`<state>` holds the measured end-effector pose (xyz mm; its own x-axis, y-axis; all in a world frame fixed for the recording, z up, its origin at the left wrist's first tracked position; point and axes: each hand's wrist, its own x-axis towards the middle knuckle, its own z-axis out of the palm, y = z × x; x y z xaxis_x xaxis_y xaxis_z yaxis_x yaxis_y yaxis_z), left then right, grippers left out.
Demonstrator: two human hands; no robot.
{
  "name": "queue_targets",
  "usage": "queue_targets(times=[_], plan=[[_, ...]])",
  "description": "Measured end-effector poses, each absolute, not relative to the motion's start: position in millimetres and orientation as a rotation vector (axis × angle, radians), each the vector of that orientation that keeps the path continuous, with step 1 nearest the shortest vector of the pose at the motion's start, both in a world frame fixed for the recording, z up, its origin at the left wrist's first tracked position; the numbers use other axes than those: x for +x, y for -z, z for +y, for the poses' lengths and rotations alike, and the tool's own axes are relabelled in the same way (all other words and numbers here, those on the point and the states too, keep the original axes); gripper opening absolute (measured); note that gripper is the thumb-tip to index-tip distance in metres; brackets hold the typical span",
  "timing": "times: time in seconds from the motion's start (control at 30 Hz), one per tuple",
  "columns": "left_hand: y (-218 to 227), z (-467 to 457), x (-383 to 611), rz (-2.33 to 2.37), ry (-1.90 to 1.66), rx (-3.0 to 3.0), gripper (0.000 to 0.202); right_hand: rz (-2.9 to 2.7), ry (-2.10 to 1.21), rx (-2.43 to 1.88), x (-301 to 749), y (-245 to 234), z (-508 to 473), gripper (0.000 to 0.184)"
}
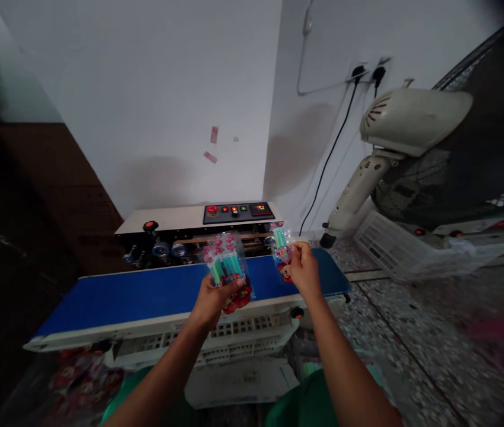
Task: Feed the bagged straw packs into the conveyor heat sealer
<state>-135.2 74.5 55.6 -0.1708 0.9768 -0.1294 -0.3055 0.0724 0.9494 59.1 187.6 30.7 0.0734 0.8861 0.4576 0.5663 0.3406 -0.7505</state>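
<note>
My left hand (216, 299) is closed on a bunch of clear plastic packets (225, 261) with green and blue sticks, pink tops and red printed figures at the bottom. They are held above the blue conveyor belt (136, 293) of a band sealer. A single similar packet (281, 240) is pinched between the thumb and fingers of my right hand (304, 267). It hangs upright at the right end of the sealer, close to the slot below the control panel (239, 212). Whether its top edge touches the machine I cannot tell.
A white plastic basket (243, 341) stands under the belt. Red-printed packets (85, 379) lie at the lower left. At the right are a tilted beige fan (412, 118), a clear crate (394, 246) and a black power cord (329, 154) running down the wall.
</note>
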Motion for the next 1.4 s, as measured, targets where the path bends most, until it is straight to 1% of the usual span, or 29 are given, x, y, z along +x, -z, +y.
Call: queue_targets(times=[0.17,0.33,0.43,0.53,0.63,0.67,0.7,0.77,0.83,0.87,0.93,1.07,1.2,1.27,1.4], plan=[[-47,76,-134,1.193,-1.357,0.753,0.033,-1.664,-0.223,-1.779,90,-8,206,0.03],[-47,76,-129,1.205,-1.304,0.691,0.031,-1.752,-0.207,-2.077,83,-9,212,0.028],[-44,78,-127,1.213,-1.307,0.681,0.032,-1.781,-0.309,-2.103,69,-8,217,0.028],[-39,80,-125,1.203,-1.287,0.684,0.032,-1.835,-0.376,-2.034,51,-6,221,0.027],[-34,81,-125,1.183,-1.301,0.685,0.031,-1.851,-0.256,-1.809,36,-12,215,0.028],[-33,81,-125,1.182,-1.324,0.678,0.032,-1.835,-0.276,-1.689,31,-16,210,0.031],[-32,81,-125,1.186,-1.345,0.668,0.032,-1.823,-0.38,-1.547,27,-20,204,0.035],[-32,82,-126,1.207,-1.367,0.65,0.033,-1.829,-0.787,-1.22,19,-29,190,0.042],[-33,83,-127,1.225,-1.355,0.646,0.033,-1.824,-1.183,-0.941,12,-34,178,0.041],[-33,83,-127,1.223,-1.347,0.651,0.033,-1.804,-1.297,-0.864,8,-35,174,0.039],[-34,83,-125,1.192,-1.347,0.661,0.032,-1.723,-1.365,-0.821,2,-34,171,0.033],[-35,85,-119,1.106,-1.409,0.651,0.031,-1.513,-1.354,-0.816,-7,-26,173,0.025],[-30,90,-120,1.081,-1.522,0.564,0.034,-1.445,-1.293,-0.812,-10,-23,172,0.024],[-26,92,-122,1.071,-1.573,0.529,0.036,-1.364,-1.181,-0.861,-7,-23,174,0.027],[-19,92,-129,1.142,-1.497,0.532,0.027,-1.262,-0.814,-1.069,23,-23,193,0.036]])
